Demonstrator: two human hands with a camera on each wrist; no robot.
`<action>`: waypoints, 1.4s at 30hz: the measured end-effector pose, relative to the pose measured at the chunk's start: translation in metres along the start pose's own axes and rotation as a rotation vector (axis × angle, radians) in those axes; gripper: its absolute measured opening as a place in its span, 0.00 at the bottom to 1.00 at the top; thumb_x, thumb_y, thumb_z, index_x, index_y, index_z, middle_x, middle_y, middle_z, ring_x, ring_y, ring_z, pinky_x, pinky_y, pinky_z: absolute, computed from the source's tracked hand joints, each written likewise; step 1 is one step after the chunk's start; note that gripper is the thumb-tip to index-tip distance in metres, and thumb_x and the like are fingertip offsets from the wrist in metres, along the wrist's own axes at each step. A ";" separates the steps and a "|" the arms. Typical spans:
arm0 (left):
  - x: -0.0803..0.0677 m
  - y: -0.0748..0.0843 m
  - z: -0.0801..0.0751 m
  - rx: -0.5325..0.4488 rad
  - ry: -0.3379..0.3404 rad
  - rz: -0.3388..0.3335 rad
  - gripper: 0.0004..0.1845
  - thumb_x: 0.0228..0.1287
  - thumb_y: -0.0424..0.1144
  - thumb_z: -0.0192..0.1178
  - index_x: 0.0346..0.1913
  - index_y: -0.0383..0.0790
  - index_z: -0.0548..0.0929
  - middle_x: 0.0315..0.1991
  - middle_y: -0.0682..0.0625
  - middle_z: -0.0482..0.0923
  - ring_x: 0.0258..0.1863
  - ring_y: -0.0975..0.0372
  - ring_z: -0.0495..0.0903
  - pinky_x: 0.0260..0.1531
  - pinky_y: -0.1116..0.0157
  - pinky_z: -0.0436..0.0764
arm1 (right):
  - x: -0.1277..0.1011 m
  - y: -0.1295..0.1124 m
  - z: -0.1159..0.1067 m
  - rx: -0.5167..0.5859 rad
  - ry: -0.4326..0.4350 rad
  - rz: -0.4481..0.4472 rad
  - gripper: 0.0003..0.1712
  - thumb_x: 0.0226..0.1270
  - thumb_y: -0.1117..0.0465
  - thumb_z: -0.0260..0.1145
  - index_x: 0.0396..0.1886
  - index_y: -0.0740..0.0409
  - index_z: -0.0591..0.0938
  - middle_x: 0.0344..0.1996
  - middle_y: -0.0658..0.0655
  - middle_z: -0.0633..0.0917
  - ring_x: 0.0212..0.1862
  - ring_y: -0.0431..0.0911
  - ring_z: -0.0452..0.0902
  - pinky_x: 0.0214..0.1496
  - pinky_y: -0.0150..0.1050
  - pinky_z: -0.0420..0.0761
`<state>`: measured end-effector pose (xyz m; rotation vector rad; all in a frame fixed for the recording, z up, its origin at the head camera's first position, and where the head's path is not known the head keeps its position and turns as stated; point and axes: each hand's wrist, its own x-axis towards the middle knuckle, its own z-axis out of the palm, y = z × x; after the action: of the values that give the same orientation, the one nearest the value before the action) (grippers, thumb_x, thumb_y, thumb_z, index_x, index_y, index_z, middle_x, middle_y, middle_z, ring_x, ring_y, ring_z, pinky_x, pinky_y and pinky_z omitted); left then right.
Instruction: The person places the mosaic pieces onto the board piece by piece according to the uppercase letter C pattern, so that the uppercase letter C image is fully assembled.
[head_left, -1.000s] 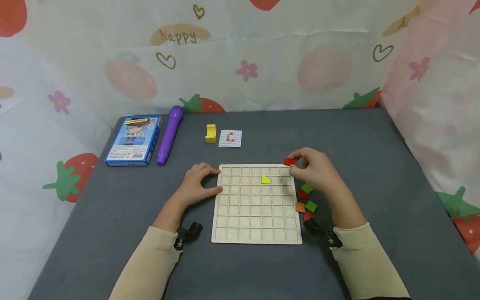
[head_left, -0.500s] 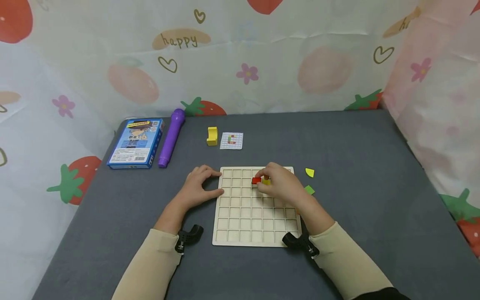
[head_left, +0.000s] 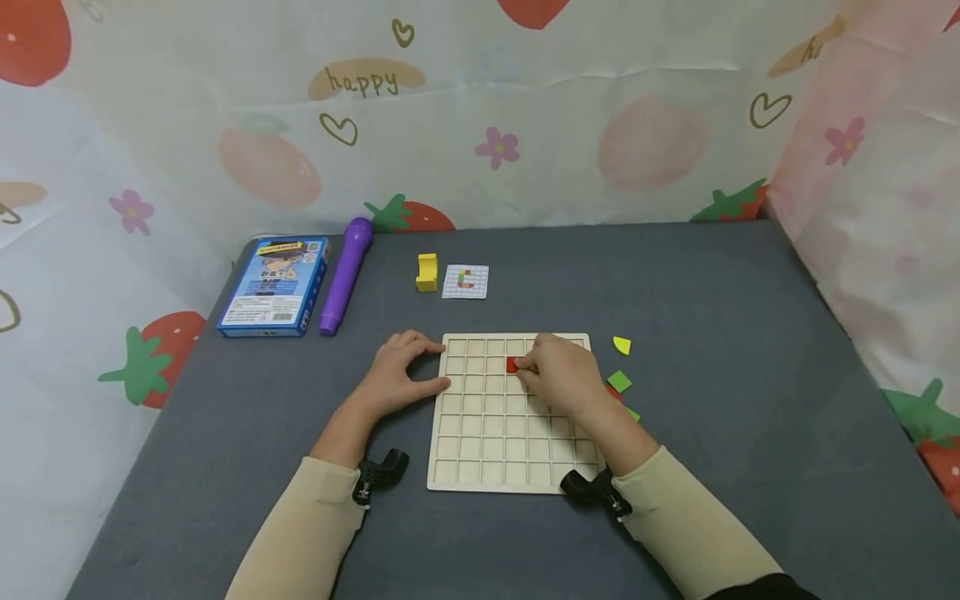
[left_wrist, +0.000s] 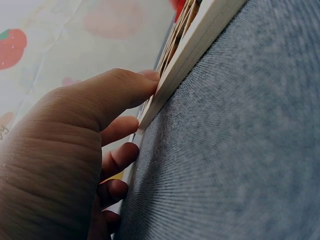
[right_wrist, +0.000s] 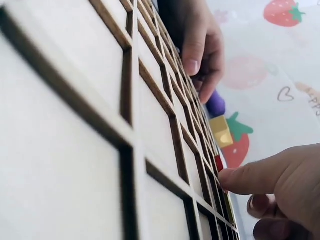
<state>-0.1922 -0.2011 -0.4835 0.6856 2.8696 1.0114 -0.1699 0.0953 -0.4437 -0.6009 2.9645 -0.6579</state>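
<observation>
Red tile (head_left: 513, 364) in a board (head_left: 480, 450) cell, under right hand (head_left: 558, 375) fingers curled onto it.

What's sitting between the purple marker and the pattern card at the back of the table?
In the head view, a yellow block stands between the purple marker and the pattern card, close beside the card.

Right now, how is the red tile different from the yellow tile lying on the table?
The red tile sits in the wooden board; the yellow tile lies on the grey table. The right hand touches the red tile; nothing touches the yellow tile. The yellow tile has a curved edge. Both are small and flat.
</observation>
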 end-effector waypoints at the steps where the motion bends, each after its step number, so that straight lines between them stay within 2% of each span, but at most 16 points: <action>1: 0.000 0.000 0.000 -0.001 -0.001 0.000 0.30 0.59 0.50 0.75 0.62 0.42 0.84 0.53 0.46 0.77 0.55 0.51 0.71 0.61 0.46 0.64 | -0.001 0.000 0.000 0.000 0.000 0.013 0.11 0.69 0.58 0.72 0.49 0.48 0.92 0.34 0.51 0.82 0.24 0.43 0.70 0.23 0.37 0.68; 4: 0.001 0.000 0.000 -0.003 -0.002 0.001 0.29 0.59 0.50 0.75 0.62 0.42 0.84 0.54 0.47 0.77 0.55 0.51 0.71 0.61 0.46 0.64 | -0.002 0.001 -0.004 -0.001 -0.039 0.028 0.14 0.70 0.56 0.71 0.53 0.48 0.91 0.37 0.54 0.83 0.25 0.44 0.70 0.23 0.38 0.68; 7: 0.001 0.000 0.000 -0.002 0.000 0.001 0.29 0.59 0.50 0.75 0.62 0.42 0.84 0.54 0.46 0.77 0.55 0.51 0.71 0.61 0.46 0.63 | -0.003 0.004 -0.009 0.005 -0.071 0.004 0.18 0.71 0.55 0.70 0.59 0.49 0.88 0.41 0.55 0.84 0.28 0.44 0.71 0.25 0.38 0.69; 10: 0.000 0.000 0.001 0.001 0.005 0.002 0.29 0.59 0.50 0.75 0.62 0.42 0.84 0.53 0.46 0.77 0.55 0.51 0.71 0.60 0.46 0.64 | -0.004 0.010 -0.019 0.047 -0.066 -0.010 0.22 0.71 0.54 0.70 0.63 0.52 0.85 0.39 0.54 0.82 0.30 0.44 0.70 0.27 0.39 0.69; 14: -0.001 0.000 0.002 0.003 0.010 0.004 0.29 0.59 0.50 0.75 0.61 0.42 0.84 0.53 0.46 0.77 0.55 0.51 0.71 0.60 0.46 0.64 | -0.007 0.021 -0.034 0.138 -0.044 0.023 0.23 0.72 0.55 0.70 0.64 0.53 0.84 0.32 0.52 0.75 0.28 0.46 0.66 0.30 0.41 0.66; 16: -0.001 -0.001 0.002 0.004 0.011 0.003 0.29 0.59 0.50 0.75 0.61 0.42 0.84 0.53 0.46 0.77 0.55 0.51 0.71 0.60 0.46 0.65 | -0.008 0.029 -0.042 0.175 -0.052 0.040 0.22 0.73 0.55 0.69 0.64 0.53 0.84 0.32 0.53 0.74 0.28 0.47 0.64 0.31 0.42 0.65; 20: -0.001 -0.001 0.002 0.004 0.012 0.003 0.29 0.59 0.50 0.75 0.61 0.42 0.84 0.53 0.46 0.77 0.55 0.51 0.71 0.60 0.46 0.65 | -0.010 0.044 -0.056 0.199 -0.070 0.075 0.21 0.73 0.59 0.68 0.64 0.56 0.83 0.38 0.56 0.76 0.33 0.49 0.67 0.34 0.45 0.69; 28: 0.000 -0.001 0.002 0.003 0.011 0.003 0.29 0.59 0.50 0.75 0.61 0.42 0.84 0.53 0.46 0.77 0.55 0.51 0.71 0.61 0.46 0.64 | -0.016 0.080 -0.073 0.193 -0.078 0.179 0.21 0.72 0.70 0.63 0.63 0.61 0.83 0.50 0.65 0.78 0.48 0.59 0.75 0.46 0.53 0.75; 33: 0.000 0.000 0.001 -0.003 0.010 0.004 0.29 0.59 0.50 0.75 0.61 0.42 0.84 0.53 0.46 0.77 0.55 0.50 0.71 0.62 0.46 0.64 | -0.019 0.100 -0.076 0.179 -0.107 0.224 0.25 0.66 0.76 0.57 0.61 0.61 0.85 0.55 0.70 0.79 0.54 0.63 0.75 0.46 0.53 0.75; 38: 0.000 0.001 0.000 -0.006 0.008 0.002 0.29 0.60 0.50 0.74 0.61 0.41 0.84 0.53 0.46 0.77 0.56 0.51 0.71 0.62 0.46 0.64 | -0.018 0.108 -0.072 0.151 -0.139 0.252 0.25 0.66 0.74 0.60 0.61 0.60 0.85 0.52 0.69 0.83 0.48 0.59 0.77 0.46 0.52 0.77; 42: 0.000 0.001 0.000 -0.006 0.006 0.001 0.29 0.60 0.50 0.74 0.61 0.41 0.84 0.53 0.46 0.77 0.55 0.51 0.71 0.62 0.45 0.64 | -0.016 0.109 -0.066 0.122 -0.153 0.259 0.22 0.68 0.70 0.62 0.61 0.62 0.85 0.43 0.65 0.83 0.39 0.54 0.75 0.39 0.47 0.75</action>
<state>-0.1916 -0.1999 -0.4831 0.6846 2.8701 1.0231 -0.2028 0.2183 -0.4295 -0.2407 2.7676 -0.7246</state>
